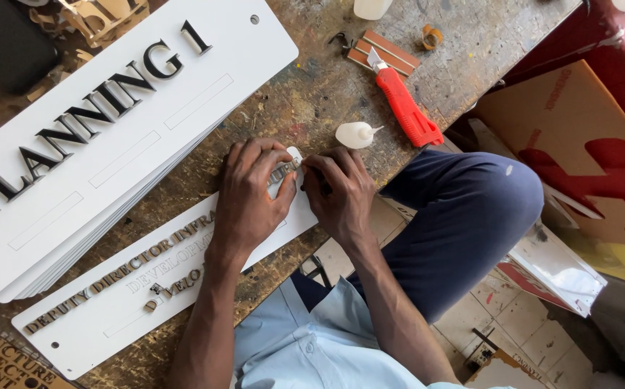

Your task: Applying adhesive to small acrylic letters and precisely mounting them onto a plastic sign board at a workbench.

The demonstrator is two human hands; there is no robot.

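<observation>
Two hands on one white sign plate (110, 317): left hand (251, 198) flat, fingers spread; right hand (337, 191) pinching small letter (286, 171); one red knife (404, 106), one glue bottle (355, 135) far.

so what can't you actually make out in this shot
- Head view: the end of the white sign plate lies under the left hand and right hand, so the small letters there are covered.
- Whether the fingertips pinch a letter: too small to tell.
- The stack of white panels hides its lower sheets and runs off the left edge.
- The red utility knife: its blade tip is too small to judge.
</observation>
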